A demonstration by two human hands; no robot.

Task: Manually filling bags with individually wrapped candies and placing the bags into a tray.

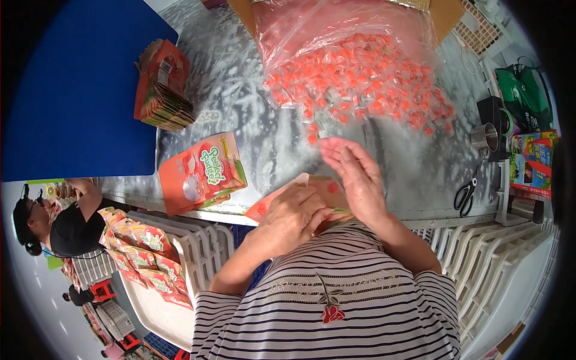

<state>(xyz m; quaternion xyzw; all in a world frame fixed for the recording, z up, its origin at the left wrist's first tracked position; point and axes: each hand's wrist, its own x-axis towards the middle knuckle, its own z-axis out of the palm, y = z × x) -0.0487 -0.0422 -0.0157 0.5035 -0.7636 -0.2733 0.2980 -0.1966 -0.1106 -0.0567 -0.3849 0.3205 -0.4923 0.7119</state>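
Note:
At the table's near edge, my left hand [294,211] is closed on a pink candy pouch [262,204], fingers curled over its upper part. My right hand [358,180] is raised just to the right of that pouch, fingers stretched out and close together; no object shows in it. Ahead of its fingertips lies a heap of small red-orange candies [372,78], each in clear wrapping. They spill from a clear plastic liner [342,21] in a cardboard box [449,21]. Left of my hands, more flat pouches [204,171] lie overlapped on the table.
A stack of pouches [165,90] stands by a blue panel [84,84] at left. Scissors [465,195] and a metal cup [483,138] are at right. Filled pouches [147,255] sit on a white tray [159,315]; white crates [498,264] are stacked lower right. A co-worker [72,225] is at left.

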